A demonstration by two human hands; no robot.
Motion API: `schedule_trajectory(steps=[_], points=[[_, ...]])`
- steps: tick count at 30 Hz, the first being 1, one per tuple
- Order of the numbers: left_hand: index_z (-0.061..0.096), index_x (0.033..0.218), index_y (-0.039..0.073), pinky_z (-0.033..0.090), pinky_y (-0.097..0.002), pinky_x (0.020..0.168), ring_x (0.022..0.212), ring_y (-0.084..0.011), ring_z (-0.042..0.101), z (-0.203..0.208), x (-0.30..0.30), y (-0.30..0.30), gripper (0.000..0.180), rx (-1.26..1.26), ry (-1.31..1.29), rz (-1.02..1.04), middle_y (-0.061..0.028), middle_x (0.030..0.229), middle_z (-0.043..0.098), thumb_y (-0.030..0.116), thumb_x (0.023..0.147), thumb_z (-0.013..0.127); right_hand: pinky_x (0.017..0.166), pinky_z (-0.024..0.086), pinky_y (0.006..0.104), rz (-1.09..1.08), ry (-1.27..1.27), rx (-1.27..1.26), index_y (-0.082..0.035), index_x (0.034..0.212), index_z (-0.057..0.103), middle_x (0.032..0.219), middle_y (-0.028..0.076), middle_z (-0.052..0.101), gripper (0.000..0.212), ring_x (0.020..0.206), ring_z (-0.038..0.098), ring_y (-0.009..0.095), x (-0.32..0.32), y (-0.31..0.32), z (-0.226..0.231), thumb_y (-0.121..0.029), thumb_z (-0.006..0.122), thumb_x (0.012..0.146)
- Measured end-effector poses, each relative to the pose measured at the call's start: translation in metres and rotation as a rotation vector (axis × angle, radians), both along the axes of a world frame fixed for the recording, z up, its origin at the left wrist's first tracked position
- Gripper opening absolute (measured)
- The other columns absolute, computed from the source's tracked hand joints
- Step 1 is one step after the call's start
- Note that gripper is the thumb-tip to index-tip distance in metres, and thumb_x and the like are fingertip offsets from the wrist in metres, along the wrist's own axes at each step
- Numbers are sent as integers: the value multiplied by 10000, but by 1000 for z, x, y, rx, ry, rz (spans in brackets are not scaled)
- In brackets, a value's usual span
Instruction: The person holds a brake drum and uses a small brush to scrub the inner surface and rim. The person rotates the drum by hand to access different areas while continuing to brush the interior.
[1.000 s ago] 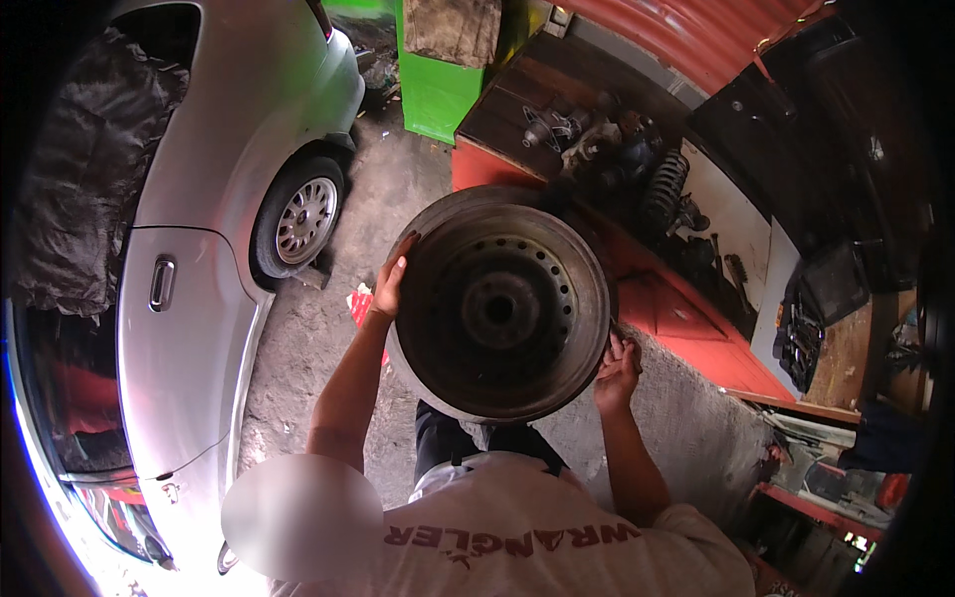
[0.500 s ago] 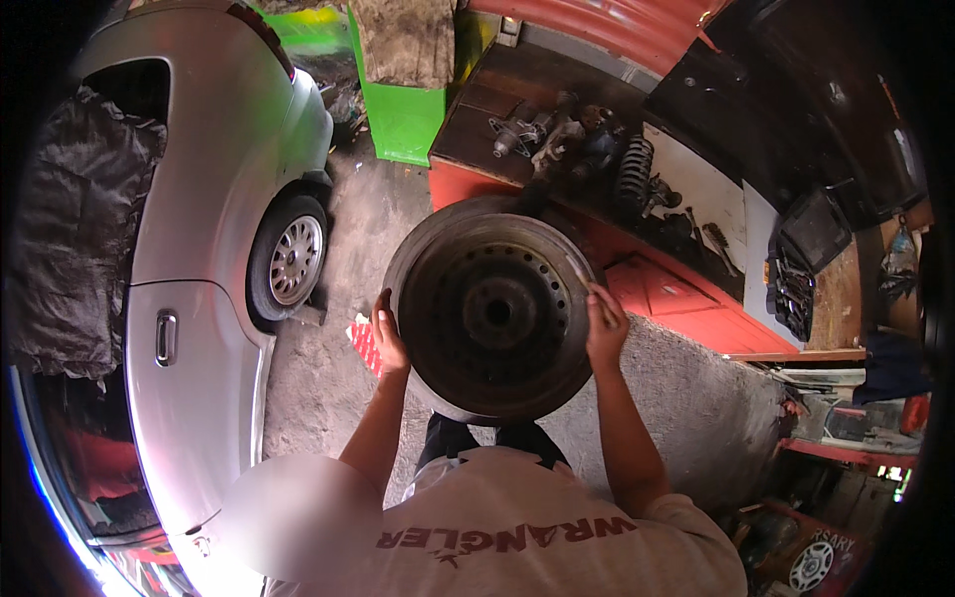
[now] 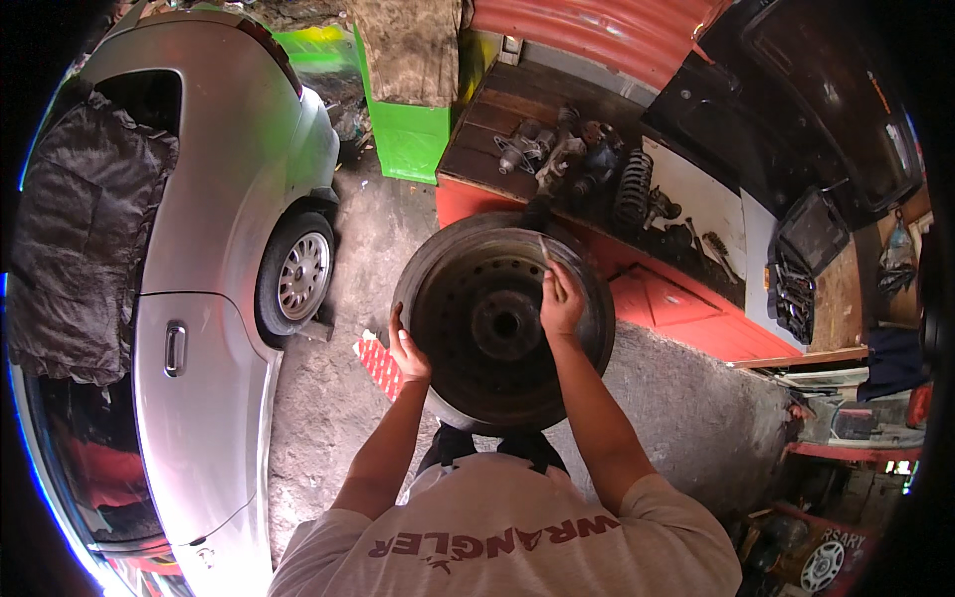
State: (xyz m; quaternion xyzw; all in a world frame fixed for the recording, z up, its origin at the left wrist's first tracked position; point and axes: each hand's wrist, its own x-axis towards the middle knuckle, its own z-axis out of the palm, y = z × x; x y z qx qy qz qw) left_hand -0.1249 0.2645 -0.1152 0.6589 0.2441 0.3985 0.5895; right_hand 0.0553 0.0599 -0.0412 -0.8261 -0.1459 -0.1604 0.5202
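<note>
A dark, worn steel wheel rim [image 3: 468,383] is in front of me, with a ring of holes around its hub. At its left edge is my left hand [image 3: 408,350], fingers stretched out and lying against the rim's side. My right hand [image 3: 562,300] is over the wheel's inner right side, its fingers pinched on a slender pale stick [image 3: 543,249]. The stick's tip points toward the far inner wall of the rim; whether it touches is unclear. What supports the wheel is mostly hidden beneath it.
A silver car [image 3: 214,229] stands at the left, partly draped with a dark cloth [image 3: 90,239]. A red bench [image 3: 676,313] beyond the wheel carries greasy parts, a coil spring [image 3: 633,187] and a tool case [image 3: 811,234]. A red-and-white box [image 3: 378,366] lies on the floor.
My right hand has moved from the wheel's right edge inward and away from me, over its dish, with the stick. My left hand has shifted slightly right and nearer along the rim's left edge.
</note>
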Motion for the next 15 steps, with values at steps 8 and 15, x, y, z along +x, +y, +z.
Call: schedule_trajectory(steps=[8,15], points=[[386,1417,-75,230,-426,1172,1394,-332,363,-30,-4,8,683,-69,-18,-5,-236,1445,435,478,1024,309,857,518,355,62,126,131,-38,1142,694,1095,122,709,237,1007,677,231,-4,4,-4,-140,652,932],[387,1421,-61,233,-433,1168,1392,-330,368,-26,-1,2,696,-56,-10,10,-225,1449,436,501,1017,309,871,502,347,102,111,58,-87,1124,708,1084,122,704,218,1000,672,254,-4,27,-11,-116,634,921]])
